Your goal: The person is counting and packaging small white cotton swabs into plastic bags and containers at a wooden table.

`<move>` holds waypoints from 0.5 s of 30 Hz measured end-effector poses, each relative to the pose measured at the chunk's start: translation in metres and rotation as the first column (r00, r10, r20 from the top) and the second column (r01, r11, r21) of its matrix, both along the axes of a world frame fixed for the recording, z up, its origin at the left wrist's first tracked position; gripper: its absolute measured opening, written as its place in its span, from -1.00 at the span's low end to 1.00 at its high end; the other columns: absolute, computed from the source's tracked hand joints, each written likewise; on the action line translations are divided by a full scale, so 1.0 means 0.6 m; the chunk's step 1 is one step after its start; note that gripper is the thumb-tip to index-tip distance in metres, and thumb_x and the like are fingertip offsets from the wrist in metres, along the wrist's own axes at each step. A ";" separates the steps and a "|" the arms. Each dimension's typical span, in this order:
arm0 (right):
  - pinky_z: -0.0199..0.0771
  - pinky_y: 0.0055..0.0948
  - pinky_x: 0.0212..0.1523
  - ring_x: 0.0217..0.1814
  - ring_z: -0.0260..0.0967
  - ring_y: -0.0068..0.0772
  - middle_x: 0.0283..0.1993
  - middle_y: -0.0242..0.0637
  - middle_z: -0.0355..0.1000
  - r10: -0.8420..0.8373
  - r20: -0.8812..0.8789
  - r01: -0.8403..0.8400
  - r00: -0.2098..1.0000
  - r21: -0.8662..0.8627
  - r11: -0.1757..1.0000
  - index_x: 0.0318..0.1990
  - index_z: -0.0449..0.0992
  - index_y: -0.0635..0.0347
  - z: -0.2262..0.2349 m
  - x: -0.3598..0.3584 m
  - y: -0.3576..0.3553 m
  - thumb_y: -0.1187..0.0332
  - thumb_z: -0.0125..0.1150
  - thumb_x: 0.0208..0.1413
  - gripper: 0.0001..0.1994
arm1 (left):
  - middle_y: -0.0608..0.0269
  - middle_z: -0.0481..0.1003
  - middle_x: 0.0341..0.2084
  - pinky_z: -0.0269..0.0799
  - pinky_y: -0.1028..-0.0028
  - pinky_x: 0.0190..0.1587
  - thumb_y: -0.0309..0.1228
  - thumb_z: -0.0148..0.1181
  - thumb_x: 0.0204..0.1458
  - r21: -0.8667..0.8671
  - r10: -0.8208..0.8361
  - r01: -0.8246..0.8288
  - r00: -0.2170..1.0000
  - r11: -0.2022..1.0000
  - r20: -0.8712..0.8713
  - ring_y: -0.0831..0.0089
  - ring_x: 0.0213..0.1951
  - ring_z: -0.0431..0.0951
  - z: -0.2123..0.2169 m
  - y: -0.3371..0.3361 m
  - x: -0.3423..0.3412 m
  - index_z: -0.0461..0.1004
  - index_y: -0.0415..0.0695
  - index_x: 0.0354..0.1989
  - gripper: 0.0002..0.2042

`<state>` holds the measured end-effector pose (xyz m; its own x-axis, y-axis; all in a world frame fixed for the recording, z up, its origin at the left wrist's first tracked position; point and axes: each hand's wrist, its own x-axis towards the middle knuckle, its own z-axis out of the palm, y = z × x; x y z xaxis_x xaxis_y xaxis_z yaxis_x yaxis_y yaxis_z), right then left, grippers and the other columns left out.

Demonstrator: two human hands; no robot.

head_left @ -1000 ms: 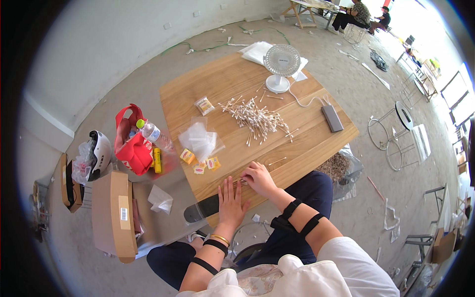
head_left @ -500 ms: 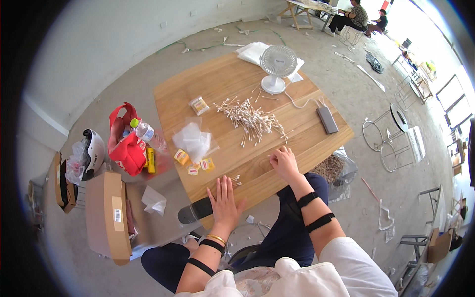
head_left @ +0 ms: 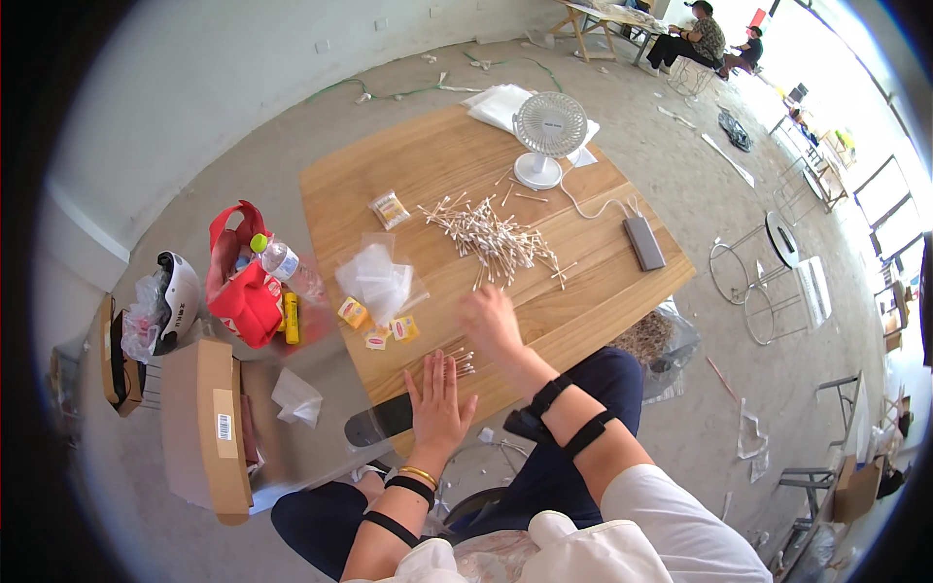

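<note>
Flat at the table's near edge lies my left hand (head_left: pixel 439 400), fingers stretched out, beside a small group of cotton swabs (head_left: pixel 465 362) whose ends show past the fingers. Part of that group is hidden by the hand. Just below the big loose pile of cotton swabs (head_left: pixel 491 236) is my right hand (head_left: pixel 491 323), smeared by motion; its fingers cannot be made out. Left of the pile are clear plastic bags (head_left: pixel 377 280), a filled packet of swabs (head_left: pixel 389 209) and small yellow-and-white cards (head_left: pixel 377 335).
On the wooden table (head_left: pixel 360 175) stand a white fan (head_left: pixel 549 126) and a grey power bank (head_left: pixel 642 243) joined by a cable. To the left are a red bag (head_left: pixel 243 301), a bottle (head_left: pixel 279 257), a cardboard box (head_left: pixel 199 428) and a helmet (head_left: pixel 180 301). Two people sit far back.
My right hand has moved left from the table's near right part toward the small swab group and pile. More swab ends show beside my left hand, which stays nearly in place.
</note>
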<state>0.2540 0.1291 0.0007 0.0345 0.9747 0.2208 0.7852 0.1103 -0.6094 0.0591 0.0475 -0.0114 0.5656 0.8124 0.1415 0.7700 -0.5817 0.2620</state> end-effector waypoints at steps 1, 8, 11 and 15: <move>0.29 -0.09 0.23 0.20 0.28 -0.03 0.03 -0.18 0.38 -0.179 0.077 0.182 0.981 -0.031 0.983 -0.05 0.57 0.07 0.015 0.013 0.017 0.14 0.42 -0.02 -0.61 | -0.05 -0.03 0.51 -0.36 -0.31 0.47 0.01 0.07 0.18 -0.008 0.018 -0.018 1.000 1.000 -0.001 0.04 0.53 -0.07 0.002 -0.002 -0.003 -0.02 -0.21 0.51 -0.17; 0.29 -0.13 0.16 0.21 0.28 -0.10 0.11 -0.15 0.34 -0.512 0.352 0.561 0.784 -0.048 0.826 0.03 0.44 0.17 0.024 0.039 0.081 0.14 0.39 -0.04 -0.50 | -0.05 -0.06 0.52 -0.38 -0.26 0.48 -0.01 0.07 0.17 -0.045 0.024 -0.025 0.999 0.999 -0.022 0.04 0.54 -0.13 0.007 -0.002 -0.003 -0.01 -0.21 0.51 -0.18; 0.30 -0.10 0.13 0.21 0.28 -0.09 0.07 -0.15 0.35 -0.565 0.314 0.594 0.763 0.003 0.804 -0.06 0.48 0.16 0.003 0.064 0.084 0.21 0.33 -0.01 -0.62 | -0.05 -0.04 0.51 -0.38 -0.26 0.48 -0.02 0.07 0.17 -0.051 0.016 -0.017 1.000 0.999 -0.021 0.05 0.54 -0.12 0.006 -0.001 0.002 0.00 -0.21 0.50 -0.19; 0.32 -0.09 0.11 0.17 0.29 -0.07 -0.01 -0.14 0.37 -0.520 0.262 0.544 0.813 -0.024 0.838 -0.17 0.53 0.17 -0.013 0.068 0.037 0.26 0.28 0.00 -0.73 | -0.05 -0.02 0.51 -0.39 -0.26 0.48 -0.02 0.08 0.16 -0.043 0.014 -0.015 1.000 0.999 -0.019 0.05 0.54 -0.11 0.004 -0.003 -0.005 0.00 -0.22 0.50 -0.19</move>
